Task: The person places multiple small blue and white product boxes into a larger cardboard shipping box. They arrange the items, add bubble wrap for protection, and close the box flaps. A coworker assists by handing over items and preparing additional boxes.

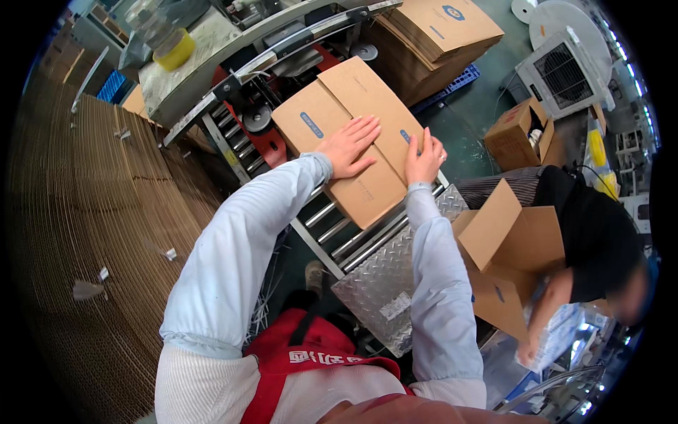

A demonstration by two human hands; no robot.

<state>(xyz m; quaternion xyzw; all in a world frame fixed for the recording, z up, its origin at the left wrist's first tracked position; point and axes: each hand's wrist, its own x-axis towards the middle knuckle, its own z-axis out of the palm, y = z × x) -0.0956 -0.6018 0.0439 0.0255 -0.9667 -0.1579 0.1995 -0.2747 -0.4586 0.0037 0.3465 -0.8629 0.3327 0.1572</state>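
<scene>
A brown cardboard box (pixel 381 177) with its top flaps folded down lies on a roller conveyor (pixel 333 225), its far end at the red and black carton-sealing machine (pixel 263 127). My left hand (pixel 349 147) rests flat on the box top, fingers stretched across the seam between the flaps. At the box's right edge, my right hand (pixel 424 157) presses against its side and top edge with fingers extended. Neither hand is wrapped round anything. Light blue sleeves cover both my forearms.
Flattened cardboard sheets (pixel 106 205) are stacked along the left. On the right, beside a diamond-plate metal surface (pixel 385 283), a co-worker in black (pixel 593 233) reaches down by an open carton (pixel 515 247). More flat cartons (pixel 438 35) sit on a blue pallet; a white fan unit (pixel 565 74) stands far right.
</scene>
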